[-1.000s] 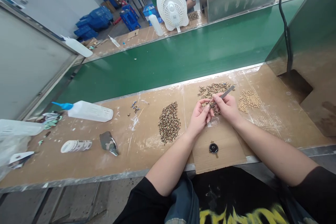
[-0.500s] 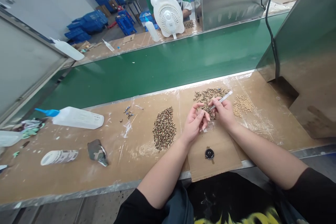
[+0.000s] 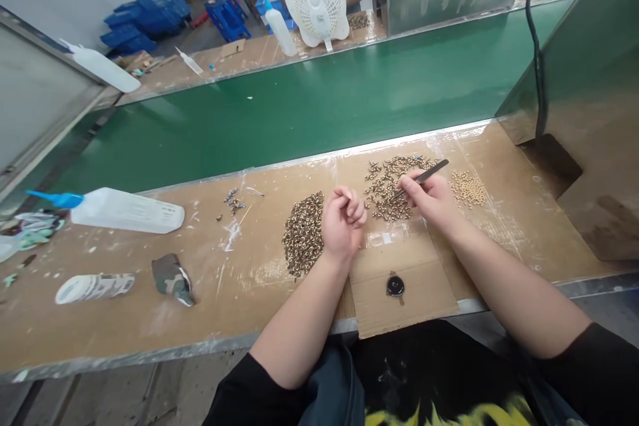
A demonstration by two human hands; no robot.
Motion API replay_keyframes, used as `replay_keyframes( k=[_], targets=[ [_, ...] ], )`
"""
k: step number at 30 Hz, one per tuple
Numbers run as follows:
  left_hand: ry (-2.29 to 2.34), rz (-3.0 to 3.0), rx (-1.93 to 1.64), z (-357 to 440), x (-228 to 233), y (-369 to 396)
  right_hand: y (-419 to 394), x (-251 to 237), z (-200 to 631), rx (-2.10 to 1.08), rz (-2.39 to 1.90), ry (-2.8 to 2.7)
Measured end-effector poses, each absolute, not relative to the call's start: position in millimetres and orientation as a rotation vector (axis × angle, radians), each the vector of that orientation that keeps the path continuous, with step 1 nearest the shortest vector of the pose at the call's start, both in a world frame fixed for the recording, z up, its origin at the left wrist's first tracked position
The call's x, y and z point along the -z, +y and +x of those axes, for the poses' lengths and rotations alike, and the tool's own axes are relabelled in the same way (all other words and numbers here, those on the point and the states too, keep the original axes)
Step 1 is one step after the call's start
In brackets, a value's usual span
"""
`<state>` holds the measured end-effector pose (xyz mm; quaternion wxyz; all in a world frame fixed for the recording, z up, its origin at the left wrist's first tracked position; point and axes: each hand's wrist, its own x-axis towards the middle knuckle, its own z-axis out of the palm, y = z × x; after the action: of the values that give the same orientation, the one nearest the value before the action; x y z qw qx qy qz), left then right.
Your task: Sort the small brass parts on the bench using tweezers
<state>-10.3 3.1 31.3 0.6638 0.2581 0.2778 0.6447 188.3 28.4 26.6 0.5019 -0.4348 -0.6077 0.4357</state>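
Tweezers (image 3: 433,172) pinched in our right hand (image 3: 432,201), at brass-coloured parts (image 3: 383,188) near far edge of worktop (image 3: 514,226); our left hand (image 3: 343,223) curls, contents unclear, beside denser pile (image 3: 301,233), which dragging wrist could scatter.

From here, the brass heap (image 3: 302,233) crowds the left hand (image 3: 343,223), the metal panel (image 3: 584,126) walls off the right side, yet the green belt (image 3: 279,120) leaves a broad lane.

The left hand (image 3: 344,221), earlier close to the tweezers' (image 3: 432,171) tip, is now well apart, left of the right hand's (image 3: 433,201) grip, curled by the dense pile (image 3: 303,234). The tip now points among scattered pieces (image 3: 383,188) left of the grip.
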Motion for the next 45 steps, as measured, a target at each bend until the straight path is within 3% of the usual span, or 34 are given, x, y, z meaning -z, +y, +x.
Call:
replay_keyframes(
  k=[7, 17, 25, 45],
  targets=[
    [0.61, 0.306, -1.504, -21, -46, 5, 20, -25, 177, -1.131, -0.977, -1.671],
    [0.471, 0.393, -1.807, -43, -42, 19, -2, -12, 149, -1.321, -0.921, -1.934],
    [0.622, 0.33, -1.809, -41, -37, 26, 0, -3, 141, -1.071, -0.798, -2.103],
    [0.651, 0.384, -1.769, -38, -31, 27, 1, -5, 139, -1.098, -0.851, -2.131]
  ],
)
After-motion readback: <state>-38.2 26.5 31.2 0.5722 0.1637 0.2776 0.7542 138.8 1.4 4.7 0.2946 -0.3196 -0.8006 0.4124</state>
